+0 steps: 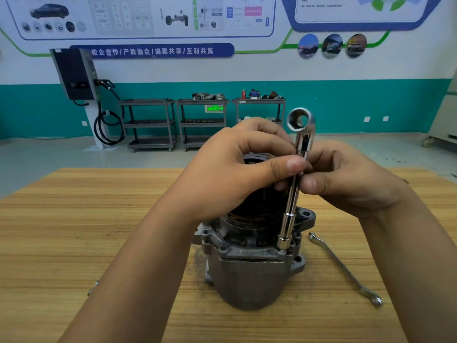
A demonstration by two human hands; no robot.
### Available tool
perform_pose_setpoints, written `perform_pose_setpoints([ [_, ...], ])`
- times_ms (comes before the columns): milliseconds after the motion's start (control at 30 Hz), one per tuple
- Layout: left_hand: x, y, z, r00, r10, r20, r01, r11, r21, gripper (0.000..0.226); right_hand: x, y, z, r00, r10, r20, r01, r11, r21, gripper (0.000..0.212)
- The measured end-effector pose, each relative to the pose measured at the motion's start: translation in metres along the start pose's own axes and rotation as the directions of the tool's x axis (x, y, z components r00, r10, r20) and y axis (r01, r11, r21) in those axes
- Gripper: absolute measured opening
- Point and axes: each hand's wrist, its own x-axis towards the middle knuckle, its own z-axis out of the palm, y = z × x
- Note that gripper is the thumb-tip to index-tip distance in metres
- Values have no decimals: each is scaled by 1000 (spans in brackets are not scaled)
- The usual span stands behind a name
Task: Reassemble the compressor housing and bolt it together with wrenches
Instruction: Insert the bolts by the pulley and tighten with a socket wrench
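Compressor housing [247, 273] stands upright at centre of the wooden table [74, 219], black pulley [254, 204] end up. Socket wrench [288, 224] stands near vertical, tilted slightly toward 1 o'clock. Its lower socket sits on a bolt on the housing flange at 3 o'clock of the pulley, and its open hex end is up top, clear of the hands.

Left hand [230, 177] reaches over the pulley, thumb and fingers pinching the wrench shaft midway. Right hand [353, 181] comes in from 3 o'clock, thumb and curled fingers gripping the same shaft just below the left thumb.

Flat wrench [346, 268] lies on the table at 4 o'clock of the housing, apart from it. A small metal end [92, 288] peeks out beside the left forearm at 9 o'clock, possibly another wrench; it is mostly hidden.

Far back at 12 o'clock are metal carts [150, 122], with a wall charger box [74, 75] at 10 o'clock.
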Motion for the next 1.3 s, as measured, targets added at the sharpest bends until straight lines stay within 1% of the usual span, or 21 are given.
perform_pose_setpoints([
  [67,0,-1,-2,1000,-8,17,8,1000,-11,16,-1,1,-1,1000,-2,4,2,1000,-10,27],
  [167,0,-2,-3,999,-4,32,4,1000,-18,24,0,2,-1,1000,6,-28,-7,1000,-30,27],
  [233,0,-1,-2,999,20,27,-21,1000,24,20,0,2,0,999,12,-32,-13,999,-31,27],
  [300,-1,0,-1,1000,30,7,-30,999,19,8,0,1,0,999,15,-28,-16,999,-31,29],
  [333,-1,1,-1,1000,30,-7,-30,1000,5,2,0,2,0,999,14,-36,-16,999,-36,32],
  [433,-1,0,1,999,18,-39,-19,1000,-18,4,0,4,0,996,29,-85,-34,998,-60,56],
  [500,-1,0,2,998,10,-58,-11,1000,-26,9,0,5,1,994,43,-102,-49,997,-67,64],
  [633,-1,1,3,996,3,-93,-5,1000,-19,15,1,3,2,995,51,-83,-56,996,-62,49],
  [767,-1,1,3,997,26,-78,-28,999,-24,19,2,2,3,998,27,-60,-30,999,-42,42],
  [900,-1,1,2,998,21,-55,-21,1000,-8,3,1,0,3,1000,16,-25,-17,997,-71,29],
  [1000,0,0,2,999,19,-45,-19,1000,-2,5,0,1,0,1000,18,-1,-18,997,-73,30],
  [1133,0,-2,1,1000,16,-22,-17,999,-28,13,-1,2,-2,1000,3,29,-2,1000,-25,28],
  [1233,0,-2,0,1000,21,-12,-22,999,-34,17,-2,3,-2,1000,2,7,-1,1000,-21,25],
  [1300,0,-2,1,1000,23,-14,-24,998,-59,14,-1,4,-1,1000,0,-21,-1,999,-43,25],
])
